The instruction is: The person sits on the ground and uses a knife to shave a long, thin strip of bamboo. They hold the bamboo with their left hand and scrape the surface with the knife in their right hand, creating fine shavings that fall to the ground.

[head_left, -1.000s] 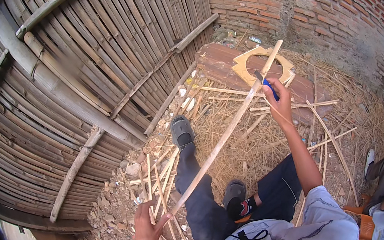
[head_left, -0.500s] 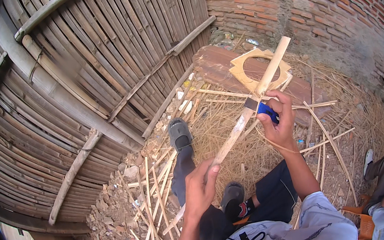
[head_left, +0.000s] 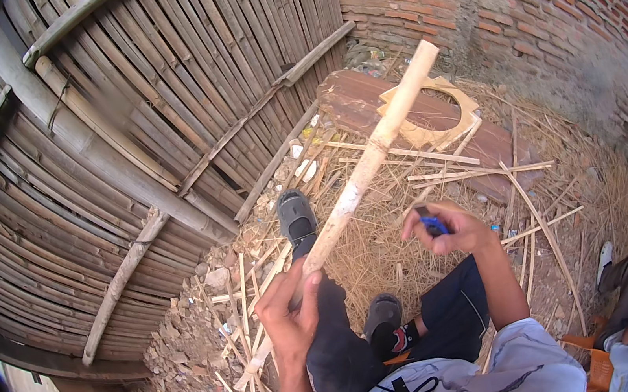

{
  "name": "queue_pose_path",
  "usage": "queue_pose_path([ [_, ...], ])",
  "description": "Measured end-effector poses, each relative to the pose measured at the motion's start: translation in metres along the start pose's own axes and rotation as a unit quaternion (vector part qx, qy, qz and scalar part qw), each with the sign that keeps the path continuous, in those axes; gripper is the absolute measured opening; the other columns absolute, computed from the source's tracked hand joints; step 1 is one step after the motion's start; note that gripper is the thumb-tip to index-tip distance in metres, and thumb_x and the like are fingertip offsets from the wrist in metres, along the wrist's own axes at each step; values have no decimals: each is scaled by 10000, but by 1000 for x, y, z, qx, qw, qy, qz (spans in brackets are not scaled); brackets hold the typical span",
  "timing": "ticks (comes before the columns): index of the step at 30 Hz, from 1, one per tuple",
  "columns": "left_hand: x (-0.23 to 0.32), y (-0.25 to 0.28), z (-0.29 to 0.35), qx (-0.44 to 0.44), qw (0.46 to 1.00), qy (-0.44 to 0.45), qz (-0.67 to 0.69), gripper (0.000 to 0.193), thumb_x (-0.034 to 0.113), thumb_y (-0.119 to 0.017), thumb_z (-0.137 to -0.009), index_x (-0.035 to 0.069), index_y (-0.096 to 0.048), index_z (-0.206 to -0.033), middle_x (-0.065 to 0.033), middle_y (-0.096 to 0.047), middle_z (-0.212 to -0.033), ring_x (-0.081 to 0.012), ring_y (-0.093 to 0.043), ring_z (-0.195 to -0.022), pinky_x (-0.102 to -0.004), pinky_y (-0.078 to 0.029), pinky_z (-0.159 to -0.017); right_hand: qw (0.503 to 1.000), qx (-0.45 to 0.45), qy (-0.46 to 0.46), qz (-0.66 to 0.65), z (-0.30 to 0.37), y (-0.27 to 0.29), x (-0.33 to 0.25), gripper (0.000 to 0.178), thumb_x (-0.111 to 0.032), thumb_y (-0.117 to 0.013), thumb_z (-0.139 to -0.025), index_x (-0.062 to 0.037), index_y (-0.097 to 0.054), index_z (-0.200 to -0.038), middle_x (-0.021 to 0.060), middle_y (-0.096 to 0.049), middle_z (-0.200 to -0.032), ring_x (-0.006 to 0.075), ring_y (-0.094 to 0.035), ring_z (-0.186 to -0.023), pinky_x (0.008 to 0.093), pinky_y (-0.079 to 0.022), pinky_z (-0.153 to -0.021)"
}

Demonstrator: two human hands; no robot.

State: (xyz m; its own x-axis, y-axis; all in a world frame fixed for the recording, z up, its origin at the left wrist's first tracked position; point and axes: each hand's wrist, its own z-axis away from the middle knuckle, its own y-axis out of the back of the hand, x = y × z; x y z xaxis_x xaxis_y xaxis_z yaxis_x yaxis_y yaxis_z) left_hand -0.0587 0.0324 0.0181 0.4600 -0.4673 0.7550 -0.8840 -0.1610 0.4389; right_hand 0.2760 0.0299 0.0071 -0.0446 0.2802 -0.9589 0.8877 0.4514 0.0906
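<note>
A long pale split length of bamboo (head_left: 346, 200) slants up and away from my left hand (head_left: 289, 310), whose fingers are closed round its lower part. A node shows along it, and its near end reaches past my wrist. To the right, my right hand (head_left: 461, 226) is closed on a blue-handled knife (head_left: 433, 224) with a short, wide dark blade. The knife is apart from the bamboo. My fingers cover part of its handle.
Thin bamboo strips (head_left: 536, 214) lie on straw and stony ground. Farther off, a frame with a round hole (head_left: 433, 133) rests on a brown board (head_left: 365, 102). A bamboo wall (head_left: 234, 72) and brick wall (head_left: 576, 19) meet behind. Another person's leg (head_left: 622, 274) is at right.
My right hand has drawn the knife off the bamboo and nearer to me. My left hand has shifted left and toward me, bringing the bamboo left with it.
</note>
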Motion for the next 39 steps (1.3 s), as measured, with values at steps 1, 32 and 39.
queue_pose_path([
  [1, -2, 1, -2, 13, 1000, -2, -14, 295, 94, -837, -934, -59, -783, -1181, -126, -739, -832, -152, -662, -715, -279, -499, -660, 997, -54, -53, 11, 3, -8, 1, 559, -438, -815, -961, -2, -703, -1292, -34, -582, -814, 62, -511, -685, 257, -387, -642],
  [32, -26, 28, 9, -121, 992, 15, -19, 295, 145, -873, -909, 40, -828, -1180, -71, -653, -720, -136, -569, -592, -310, -439, -553, 955, 86, -91, 269, -22, -2, -37, 208, -187, -649, -1046, -51, -776, -1141, 74, -580, -689, 177, -534, -624, 360, -445, -637],
  [39, -61, 73, 0, -57, 982, -15, -180, 209, 159, -818, -949, 61, -850, -1130, -73, -726, -739, -117, -602, -582, -312, -472, -526, 863, -64, -162, 473, -14, 11, -68, 435, 3, -619, -808, -106, -766, -1203, 197, -716, -849, 397, -716, -875, 498, -541, -817],
])
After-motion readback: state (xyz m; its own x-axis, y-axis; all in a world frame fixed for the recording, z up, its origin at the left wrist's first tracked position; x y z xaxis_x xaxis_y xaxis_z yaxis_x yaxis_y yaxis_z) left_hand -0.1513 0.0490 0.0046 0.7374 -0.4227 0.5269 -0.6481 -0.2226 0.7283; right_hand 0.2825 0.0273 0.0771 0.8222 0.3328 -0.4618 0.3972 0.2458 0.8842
